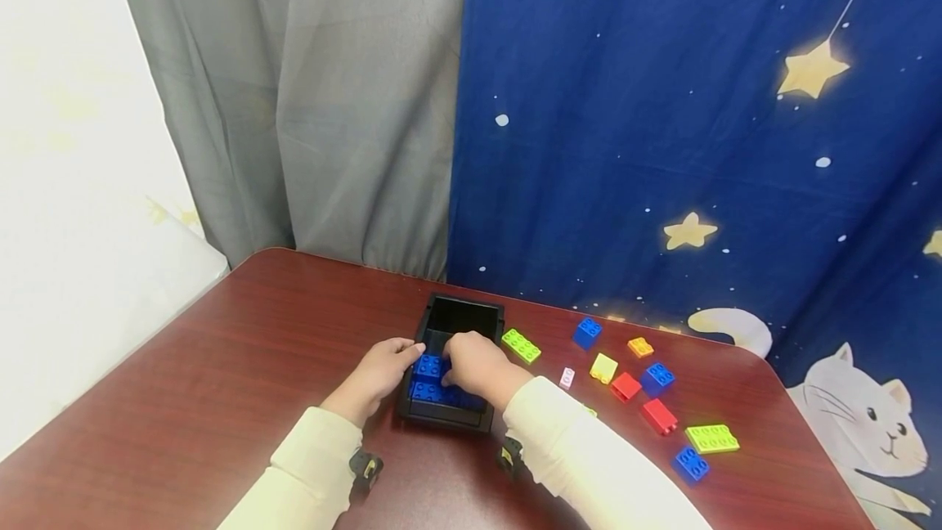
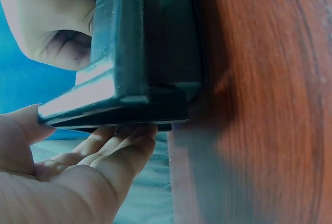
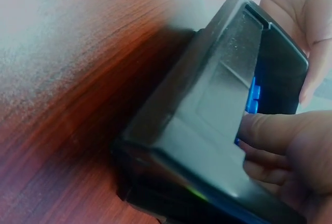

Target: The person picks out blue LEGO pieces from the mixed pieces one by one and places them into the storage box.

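Note:
A black plastic box (image 1: 450, 419) stands on the table, with blue toy bricks (image 1: 427, 391) lying side by side in its near half. My left hand (image 1: 379, 372) holds the box's left wall, the thumb at the rim and the other fingers against the outside, as the left wrist view shows. Reaching in over the right wall, my right hand (image 1: 474, 362) has its thumb and curled fingers down on a blue brick (image 3: 252, 99). The fingertips of that hand are partly hidden by the box wall in the right wrist view.
Right of the box lie loose bricks: a lime one (image 1: 522, 345), a pink one (image 1: 567, 378), a yellow one (image 1: 603, 368), red ones (image 1: 660, 416), blue ones (image 1: 657, 379) and an orange one (image 1: 640, 347). A curtain (image 1: 589, 145) hangs behind the table (image 1: 294, 334).

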A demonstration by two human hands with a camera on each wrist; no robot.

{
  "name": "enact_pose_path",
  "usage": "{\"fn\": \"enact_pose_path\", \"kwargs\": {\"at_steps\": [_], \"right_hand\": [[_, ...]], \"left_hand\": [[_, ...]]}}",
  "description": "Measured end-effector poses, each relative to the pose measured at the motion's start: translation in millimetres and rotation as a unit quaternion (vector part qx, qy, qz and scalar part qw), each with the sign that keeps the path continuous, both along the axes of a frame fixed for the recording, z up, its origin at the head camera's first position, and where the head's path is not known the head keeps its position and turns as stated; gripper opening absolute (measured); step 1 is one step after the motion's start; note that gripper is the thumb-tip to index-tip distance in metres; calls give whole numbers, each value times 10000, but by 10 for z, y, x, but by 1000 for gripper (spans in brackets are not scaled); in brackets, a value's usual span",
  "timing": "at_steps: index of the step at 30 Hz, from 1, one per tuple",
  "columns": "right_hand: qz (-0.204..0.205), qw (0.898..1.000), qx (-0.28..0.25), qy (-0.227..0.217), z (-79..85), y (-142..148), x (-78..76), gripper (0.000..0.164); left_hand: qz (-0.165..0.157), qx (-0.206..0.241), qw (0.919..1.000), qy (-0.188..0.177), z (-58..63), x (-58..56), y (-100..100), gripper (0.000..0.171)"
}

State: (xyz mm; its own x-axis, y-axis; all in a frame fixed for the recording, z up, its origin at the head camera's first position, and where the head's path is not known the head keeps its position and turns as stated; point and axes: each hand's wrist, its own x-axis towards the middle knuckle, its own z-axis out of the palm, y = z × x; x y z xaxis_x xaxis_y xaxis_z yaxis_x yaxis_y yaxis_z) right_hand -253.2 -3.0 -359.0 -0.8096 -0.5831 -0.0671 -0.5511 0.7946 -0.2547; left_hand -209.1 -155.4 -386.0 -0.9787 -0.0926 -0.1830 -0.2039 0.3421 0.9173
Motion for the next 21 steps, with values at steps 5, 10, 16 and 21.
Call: {"fn": "enact_pose_path", "kwargs": {"at_steps": [5, 10, 16, 21], "right_hand": [[-54, 9998, 59, -178, 13, -9, -1, 24], [-47, 9995, 166, -281, 16, -16, -10, 18], [2, 9992, 353, -208, 10, -25, -2, 13], [26, 9988, 477, -112, -4, -24, 6, 13]], "left_hand": [[-5, 13, 10000, 2, 9, 8, 1, 46], [5, 20, 10000, 18, 13, 15, 5, 46], [10, 16, 10000, 87, 1, 14, 7, 45], [8, 44, 10000, 72, 5, 20, 7, 46]]}}
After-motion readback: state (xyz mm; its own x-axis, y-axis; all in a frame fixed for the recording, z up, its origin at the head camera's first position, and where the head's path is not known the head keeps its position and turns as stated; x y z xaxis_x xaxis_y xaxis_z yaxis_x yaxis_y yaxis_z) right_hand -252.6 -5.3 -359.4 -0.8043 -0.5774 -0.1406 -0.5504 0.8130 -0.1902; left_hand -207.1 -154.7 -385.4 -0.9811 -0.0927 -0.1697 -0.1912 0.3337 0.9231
